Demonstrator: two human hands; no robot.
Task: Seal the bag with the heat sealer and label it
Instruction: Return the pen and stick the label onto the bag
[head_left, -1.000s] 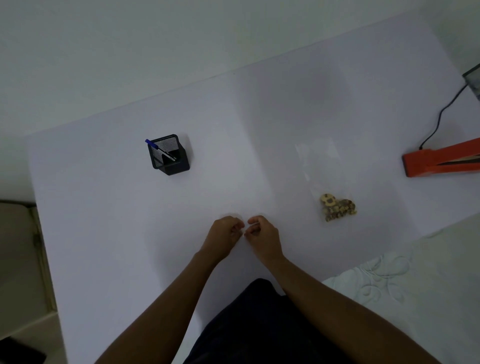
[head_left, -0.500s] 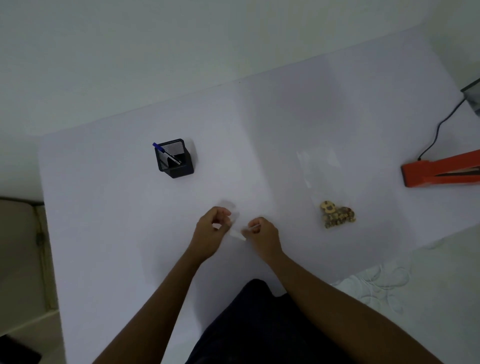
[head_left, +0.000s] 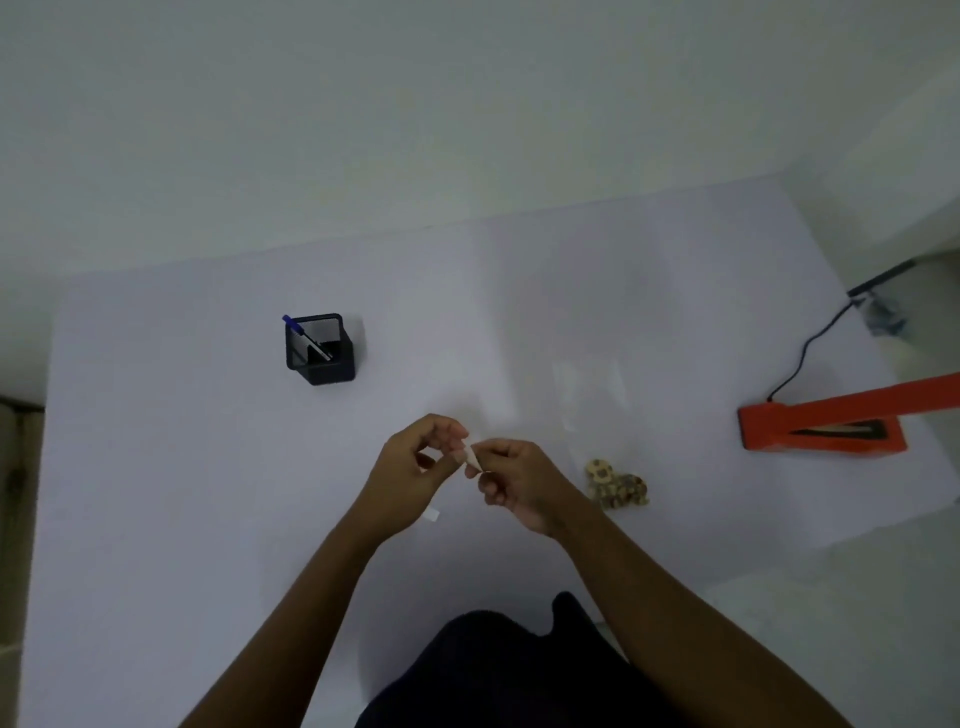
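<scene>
A clear plastic bag (head_left: 592, 395) lies flat on the white table (head_left: 208, 467), with small tan pieces (head_left: 615, 486) bunched at its near end. The orange heat sealer (head_left: 826, 426) sits at the right edge with its arm raised. My left hand (head_left: 410, 475) and my right hand (head_left: 514, 480) meet above the table's middle, both pinching a small white label (head_left: 474, 457). A white strip (head_left: 432, 514) hangs below my left hand. The bag lies just right of my right hand.
A black mesh pen holder (head_left: 319, 348) with a blue pen (head_left: 304, 335) stands at the left back. A black cord (head_left: 810, 348) runs from the sealer to the right rear. The table's near edge is by my dark clothing (head_left: 493, 670).
My hands pulled apart for a moment with the label between them, then came back together. They now sit a little higher and further right, nearer the bag.
</scene>
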